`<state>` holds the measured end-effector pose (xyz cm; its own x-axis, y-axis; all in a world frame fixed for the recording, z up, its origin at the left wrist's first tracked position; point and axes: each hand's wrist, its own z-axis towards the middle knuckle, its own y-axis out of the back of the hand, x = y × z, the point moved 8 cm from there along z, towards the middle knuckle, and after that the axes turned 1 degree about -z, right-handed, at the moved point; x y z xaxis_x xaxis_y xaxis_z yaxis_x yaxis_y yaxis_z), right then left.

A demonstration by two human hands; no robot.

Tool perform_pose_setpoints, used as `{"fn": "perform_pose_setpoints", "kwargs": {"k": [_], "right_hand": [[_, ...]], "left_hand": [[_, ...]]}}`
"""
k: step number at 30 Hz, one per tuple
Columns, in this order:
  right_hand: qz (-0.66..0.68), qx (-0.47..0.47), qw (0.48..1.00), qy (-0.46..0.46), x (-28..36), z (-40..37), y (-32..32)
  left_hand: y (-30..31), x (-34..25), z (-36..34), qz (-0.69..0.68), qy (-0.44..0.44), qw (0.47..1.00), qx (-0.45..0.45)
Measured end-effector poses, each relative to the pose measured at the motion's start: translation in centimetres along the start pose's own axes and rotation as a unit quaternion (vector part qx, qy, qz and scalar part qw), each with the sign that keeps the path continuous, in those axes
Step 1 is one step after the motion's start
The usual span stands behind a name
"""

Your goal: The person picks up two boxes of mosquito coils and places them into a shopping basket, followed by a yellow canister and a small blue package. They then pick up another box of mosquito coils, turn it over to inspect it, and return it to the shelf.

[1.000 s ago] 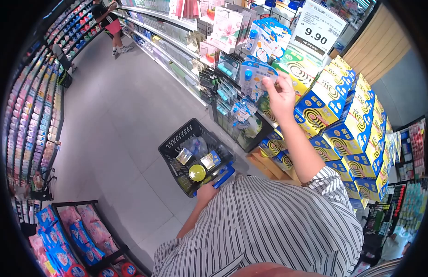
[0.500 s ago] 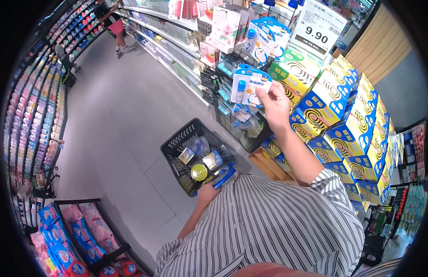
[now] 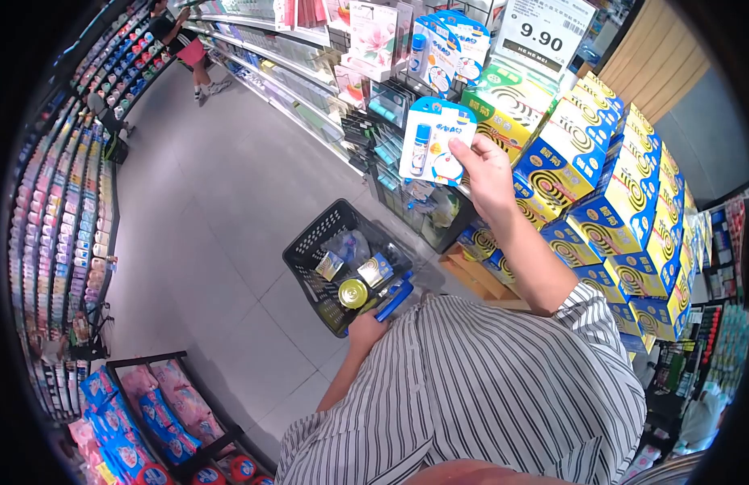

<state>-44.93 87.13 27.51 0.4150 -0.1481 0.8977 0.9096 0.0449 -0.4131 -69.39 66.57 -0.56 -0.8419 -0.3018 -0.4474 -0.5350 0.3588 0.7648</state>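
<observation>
My right hand [image 3: 489, 174] pinches the edge of a white and blue blister pack [image 3: 423, 153] with a small blue-capped tube in it. The card faces me, held in front of the display rack. Lower down, my left hand [image 3: 365, 330] is closed around the blue handle [image 3: 395, 297] of a black shopping basket [image 3: 303, 257]. Inside the basket lie a round yellow-green container [image 3: 353, 293], two small boxes, one a yellow and blue box [image 3: 376, 270], and something in clear plastic [image 3: 348, 245].
Similar blister packs [image 3: 451, 52] hang behind the held one. To the right rise stacked yellow and blue boxes [image 3: 625, 218], below a 9.90 price sign [image 3: 544, 32]. A rack of blue and pink packs [image 3: 136, 416] stands lower left. Another person [image 3: 185, 44] is up the aisle.
The blister pack now faces me more squarely and appears larger, with its hanging-hook neighbours shifted up and left in view. My left hand keeps its hold on the basket handle.
</observation>
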Motion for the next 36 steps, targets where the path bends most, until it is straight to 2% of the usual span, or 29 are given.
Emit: {"fn": "perform_pose_setpoints", "kwargs": {"k": [2,4,7,9,11,14,21,23,25,27,29,31,34,35,36], "right_hand": [[-0.009,-0.001,1.0,0.014,-0.1,0.7,0.2],[-0.075,0.0,0.993,0.09,0.8,1.6,0.2],[-0.109,-0.003,0.985,0.133,1.6,2.4,-0.2],[-0.108,0.005,0.985,0.132,1.7,2.4,-0.6],[-0.082,0.019,0.995,0.059,0.9,2.1,-1.2],[-0.145,0.049,0.983,0.1,0.6,2.1,-1.5],[-0.154,0.045,0.984,0.083,1.7,3.9,-1.6],[-0.295,-0.012,0.913,0.283,4.8,3.6,-1.6],[-0.291,-0.029,0.92,0.259,4.7,4.3,-1.5],[-0.178,-0.023,0.956,0.231,4.7,4.8,-1.7],[-0.189,-0.024,0.952,0.24,4.4,5.8,-1.5],[-0.277,-0.052,0.907,0.312,5.2,6.0,-1.9],[-0.297,-0.059,0.892,0.335,5.8,6.9,-2.1],[-0.296,-0.058,0.892,0.337,5.9,6.9,-2.1],[-0.247,-0.067,0.921,0.294,5.4,7.3,-1.5]], "left_hand": [[-0.1,0.0,0.0,0.0,0.004,1.0,0.0],[0.0,0.1,0.0,0.001,0.007,1.0,-0.002],[0.0,0.2,0.0,-0.002,0.011,1.0,-0.004],[-0.1,0.3,-0.1,-0.001,0.012,1.0,-0.003],[-0.2,0.5,-0.1,-0.001,0.018,1.0,-0.004],[-0.2,0.5,-0.2,0.001,0.027,1.0,-0.003],[-0.6,0.8,0.1,0.008,0.032,0.999,0.011],[-0.6,0.8,0.1,0.009,0.032,0.999,0.011],[-0.5,0.8,0.1,0.009,0.034,0.999,0.012],[-0.6,0.9,0.2,0.005,0.038,0.999,0.023],[-0.6,0.8,0.1,0.004,0.036,0.999,0.018],[-0.4,0.7,0.1,0.004,0.035,0.999,0.012],[-0.5,0.9,0.1,0.005,0.032,0.999,0.006],[-0.5,1.0,0.1,0.005,0.032,0.999,0.004],[-0.6,1.0,0.2,0.006,0.032,0.999,0.009]]}}
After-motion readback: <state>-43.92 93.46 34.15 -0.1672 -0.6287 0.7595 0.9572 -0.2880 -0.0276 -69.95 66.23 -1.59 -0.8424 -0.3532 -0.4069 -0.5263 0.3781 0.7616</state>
